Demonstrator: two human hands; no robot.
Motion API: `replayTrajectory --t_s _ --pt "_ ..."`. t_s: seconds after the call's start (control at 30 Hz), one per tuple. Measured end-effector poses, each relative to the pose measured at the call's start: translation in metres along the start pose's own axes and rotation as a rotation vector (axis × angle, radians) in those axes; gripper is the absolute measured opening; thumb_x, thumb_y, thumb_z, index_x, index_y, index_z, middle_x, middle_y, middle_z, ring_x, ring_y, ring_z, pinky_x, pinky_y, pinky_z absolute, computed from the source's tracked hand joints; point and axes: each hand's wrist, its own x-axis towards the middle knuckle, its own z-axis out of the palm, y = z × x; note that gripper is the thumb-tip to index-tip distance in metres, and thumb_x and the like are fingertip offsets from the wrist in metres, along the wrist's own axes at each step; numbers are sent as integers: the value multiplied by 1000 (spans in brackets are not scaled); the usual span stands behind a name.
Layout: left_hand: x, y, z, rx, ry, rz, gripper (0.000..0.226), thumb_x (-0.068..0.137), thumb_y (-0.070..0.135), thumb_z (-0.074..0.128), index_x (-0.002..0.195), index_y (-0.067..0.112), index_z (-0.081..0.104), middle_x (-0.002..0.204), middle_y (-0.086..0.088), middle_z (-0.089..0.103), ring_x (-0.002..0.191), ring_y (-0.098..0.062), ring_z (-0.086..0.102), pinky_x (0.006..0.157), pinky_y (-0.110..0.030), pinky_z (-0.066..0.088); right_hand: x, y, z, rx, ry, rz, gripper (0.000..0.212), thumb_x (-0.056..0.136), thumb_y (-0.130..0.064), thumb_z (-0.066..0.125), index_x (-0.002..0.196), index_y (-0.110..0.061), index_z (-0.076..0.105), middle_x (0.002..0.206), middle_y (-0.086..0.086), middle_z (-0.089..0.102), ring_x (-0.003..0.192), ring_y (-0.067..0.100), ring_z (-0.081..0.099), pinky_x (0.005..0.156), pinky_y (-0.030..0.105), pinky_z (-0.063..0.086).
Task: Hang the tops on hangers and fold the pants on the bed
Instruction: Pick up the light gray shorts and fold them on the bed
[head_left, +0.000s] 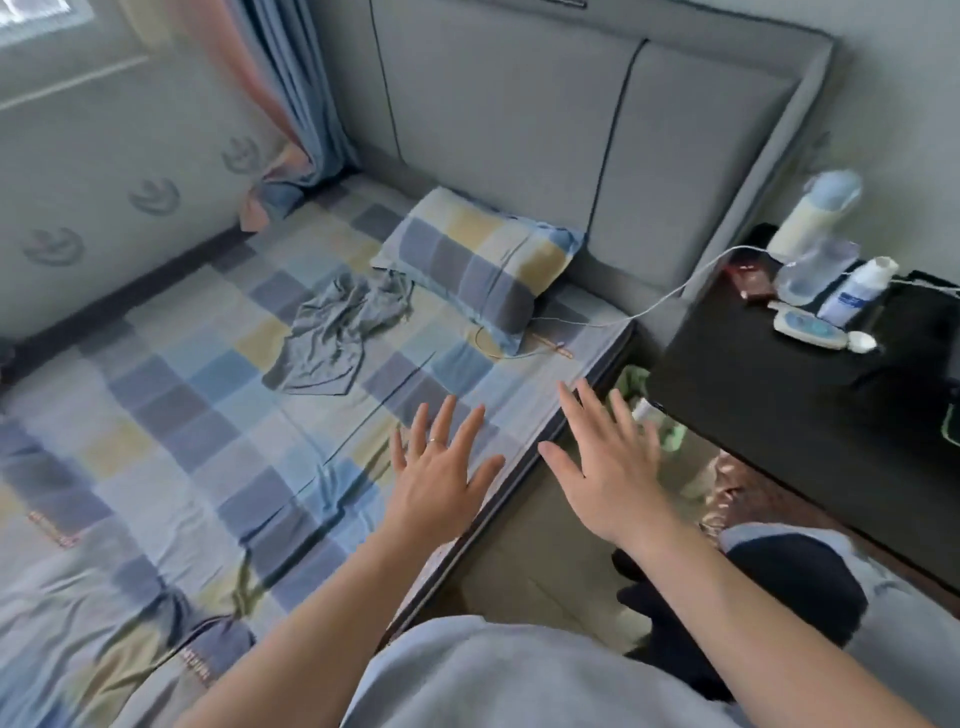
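A crumpled grey garment (332, 332) lies on the checked bed (171, 415), just left of the pillow (478, 260). My left hand (441, 478) is stretched out flat over the bed's right edge, fingers spread, a ring on one finger, holding nothing. My right hand (608, 467) is also spread open, hovering beyond the mattress edge above the floor gap. Both hands are well short of the grey garment. No hangers are in view.
A black bedside table (779, 415) stands on the right with bottles (810, 218), a small device and a white cable (649, 306) running to the bed. Grey padded headboard (571, 130) behind. Curtain (291, 104) at the back left. Bedding with dark fabric (218, 644) lies bunched at the near left.
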Motion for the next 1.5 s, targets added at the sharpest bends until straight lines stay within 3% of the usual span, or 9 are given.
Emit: replayTrajectory --t_s 0.17,0.3,0.7,0.87,1.07,1.3,1.4,1.5 --pt "48 -83 -16 -42 -26 -153 78 83 83 -1 155 51 -1 169 6 1 155 -23 -10 123 -56 -3 99 -48 31 -9 -152 -71 65 100 -63 24 156 -47 -5 168 -17 -8 154 17 -13 121 58 -6" --pt "74 -129 -12 -96 -51 -325 74 88 80 8 155 50 2 169 7 5 156 -24 -5 122 -57 0 158 -70 50 -53 -295 -139 64 100 -64 23 154 -48 -9 167 -16 -10 154 17 -14 120 57 -9" --pt "135 -185 85 -286 -129 -791 64 100 66 27 157 42 14 169 0 11 155 -27 3 122 -55 11 322 -72 153 -265 -693 -423 63 102 -58 30 157 -46 0 168 -16 -5 154 15 -7 122 52 -2" --pt "172 -230 178 -327 -193 -822 65 100 65 29 158 41 12 169 0 9 155 -26 1 122 -53 13 377 -58 256 -323 -736 -450 63 102 -57 31 158 -45 4 168 -16 -1 154 15 -5 122 54 1" --pt "223 -332 295 -195 -272 -681 66 99 65 31 158 41 12 169 -3 9 154 -28 5 122 -53 12 438 -49 409 -395 -736 -476 65 100 -57 35 157 -46 6 168 -16 3 154 18 1 121 51 3" --pt "315 -473 352 15 -102 -595 72 96 58 46 158 37 16 170 -5 2 153 -38 10 119 -52 18 534 -96 556 -301 -565 -636 73 97 -48 53 159 -35 16 168 -2 14 152 22 15 118 47 17" --pt "360 -522 344 7 -39 -588 72 99 44 48 160 33 12 169 -10 1 142 -45 31 114 -50 31 581 -133 598 -263 -517 -647 79 95 -44 59 159 -34 14 168 2 12 150 29 20 115 52 24" --pt "402 -557 333 -15 -4 -646 74 101 34 49 160 33 5 163 -17 16 118 -48 52 100 -50 42 615 -161 624 -302 -517 -596 78 93 -45 62 157 -33 20 162 7 22 140 40 32 113 54 35"
